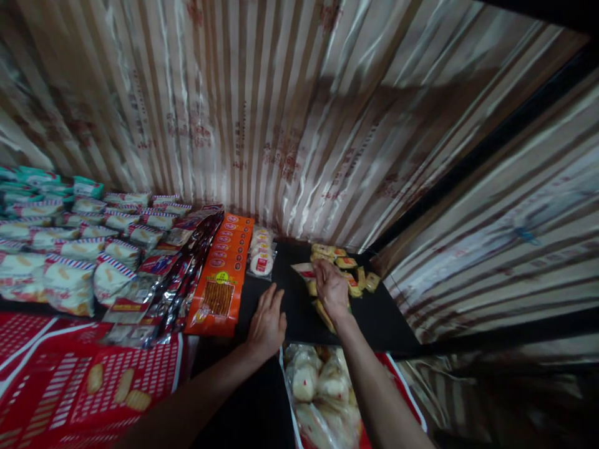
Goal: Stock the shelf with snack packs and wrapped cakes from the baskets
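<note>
We saw one head view only, looking forward and steeply down from close above a dark shelf (299, 312). A striped foil backdrop (281, 112) filled twelve o'clock; packets (70, 262) lay toward nine o'clock.

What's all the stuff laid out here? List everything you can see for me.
yellow snack packets: a small pile, yellow, back right of the black shelf, under the right hand
white round packets: a short row, white and red, centre back
orange packets: one overlapping row, orange, left of centre
dark packets: one row, dark red, beside the orange ones
white striped-edge packets: many, white, far left
clear bag of buns: one, pale, near front
left hand: flat on the shelf
right hand: on the yellow packets
</note>
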Demonstrator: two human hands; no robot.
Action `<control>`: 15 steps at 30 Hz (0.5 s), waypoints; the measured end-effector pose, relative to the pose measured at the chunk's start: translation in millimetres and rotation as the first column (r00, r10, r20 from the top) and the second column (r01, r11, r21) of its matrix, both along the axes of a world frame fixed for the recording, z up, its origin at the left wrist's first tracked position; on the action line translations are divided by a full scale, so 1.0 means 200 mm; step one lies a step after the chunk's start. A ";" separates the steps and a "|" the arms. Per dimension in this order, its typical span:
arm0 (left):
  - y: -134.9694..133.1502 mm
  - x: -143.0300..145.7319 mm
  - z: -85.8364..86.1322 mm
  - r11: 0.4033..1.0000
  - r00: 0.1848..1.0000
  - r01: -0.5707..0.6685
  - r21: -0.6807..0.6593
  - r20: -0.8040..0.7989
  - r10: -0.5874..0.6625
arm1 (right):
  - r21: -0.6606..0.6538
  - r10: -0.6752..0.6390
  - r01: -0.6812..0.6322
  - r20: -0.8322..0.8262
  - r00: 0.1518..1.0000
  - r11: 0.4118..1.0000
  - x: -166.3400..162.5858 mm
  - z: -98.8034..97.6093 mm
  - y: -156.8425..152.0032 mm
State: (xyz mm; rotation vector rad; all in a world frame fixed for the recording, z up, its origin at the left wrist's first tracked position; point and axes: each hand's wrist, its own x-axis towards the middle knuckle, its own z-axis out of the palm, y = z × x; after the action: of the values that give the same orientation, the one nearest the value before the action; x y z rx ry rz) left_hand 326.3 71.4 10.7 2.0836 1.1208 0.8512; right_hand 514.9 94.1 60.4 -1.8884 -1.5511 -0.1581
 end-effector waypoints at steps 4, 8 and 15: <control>0.01 -0.02 0.00 0.980 0.959 -0.101 -0.172 0.244 0.142 | -0.151 0.180 -0.255 -0.388 0.904 0.955 -0.12 0.08 -0.08; 0.01 -0.03 -0.05 0.829 0.874 -0.020 -0.559 0.393 0.286 | -0.136 0.195 -0.419 -0.730 0.655 0.898 -0.22 0.05 -0.14; -0.01 -0.09 -0.09 0.706 0.797 -0.089 -0.702 0.375 0.473 | -0.214 -0.096 -0.249 -0.905 0.415 0.944 -0.31 -0.15 -0.22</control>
State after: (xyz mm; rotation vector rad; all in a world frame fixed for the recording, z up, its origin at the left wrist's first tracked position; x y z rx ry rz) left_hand 308.0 70.4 -7.0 0.9943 1.2148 0.9287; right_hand 452.1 51.0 30.0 -1.6006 -0.8562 1.0986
